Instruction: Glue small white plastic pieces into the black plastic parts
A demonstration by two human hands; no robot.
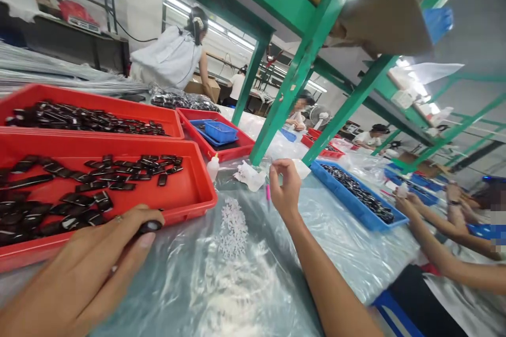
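Note:
In my left hand (103,247) is a small glossy black plastic part (150,226) with a rounded end, gripped between thumb and fingers beside the near wall of a red tray (197,179). Inside that tray lie many similar black parts (122,171). My right hand (286,187) is raised over the plastic-covered table, thumb and forefinger pinched together; whatever is between the fingertips is too small to tell. Just left of it are a pink stick (268,192) and a crumpled white tissue (250,175). A pile of tiny white pieces (233,229) lies between my hands.
A small white squeeze bottle (213,167) stands by the red tray's corner. Farther back are another red tray (174,121) and a blue box (220,131). Green posts (284,100) rise from the table. Right of me, a co-worker's arms (435,237) reach past a long blue tray (367,216).

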